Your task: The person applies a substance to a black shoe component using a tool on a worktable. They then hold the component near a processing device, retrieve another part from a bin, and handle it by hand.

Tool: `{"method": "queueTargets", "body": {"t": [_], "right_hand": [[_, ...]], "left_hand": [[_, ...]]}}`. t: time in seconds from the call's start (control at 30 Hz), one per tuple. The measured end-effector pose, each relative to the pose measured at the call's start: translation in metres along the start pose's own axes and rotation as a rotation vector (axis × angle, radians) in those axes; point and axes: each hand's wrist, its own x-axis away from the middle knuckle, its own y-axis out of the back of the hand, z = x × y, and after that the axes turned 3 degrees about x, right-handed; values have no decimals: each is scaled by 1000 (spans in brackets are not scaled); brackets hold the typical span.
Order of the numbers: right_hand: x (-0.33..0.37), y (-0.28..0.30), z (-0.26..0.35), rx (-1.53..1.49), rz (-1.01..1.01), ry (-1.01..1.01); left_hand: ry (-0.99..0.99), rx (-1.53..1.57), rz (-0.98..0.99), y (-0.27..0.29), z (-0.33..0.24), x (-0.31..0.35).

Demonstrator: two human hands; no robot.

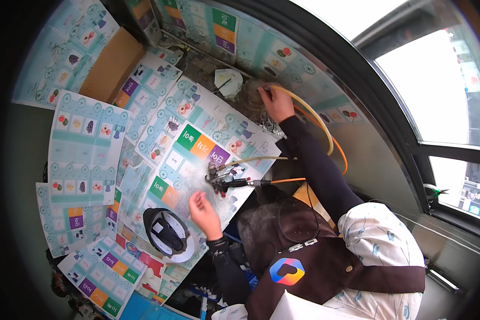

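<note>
My right hand reaches to the far edge of the worktop, its thumb and fingers closed at the end of a yellowish hose. Beside those fingertips is a dull, rounded container, partly covered by the hand. My left hand is raised over the paper with fingers loosely curled and nothing visible in them. Just beyond it lies a metal spray gun with a black handle, apart from the hand. The yellowish hose and an orange hose run from the gun under my right arm.
Printed sheets cover the worktop and walls. A white cup-shaped mask lies at the back. A black and white cap-like item sits left of my left hand. Brown cardboard leans at the left; a window is at the right.
</note>
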Motion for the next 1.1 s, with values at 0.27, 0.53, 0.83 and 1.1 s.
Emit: {"method": "queueTargets", "body": {"t": [0.27, 0.53, 0.83, 1.1], "right_hand": [[-2, 59, 12, -155, -119, -312], [10, 77, 17, -324, -150, -513], [30, 88, 15, -393, -367, -592], [23, 97, 27, -347, -420, -549]], "left_hand": [[-79, 131, 267, -117, -45, -112], [-62, 90, 352, -173, -32, -191], [-317, -153, 301, -212, -24, -250], [-336, -135, 251, -233, -16, -254]]}}
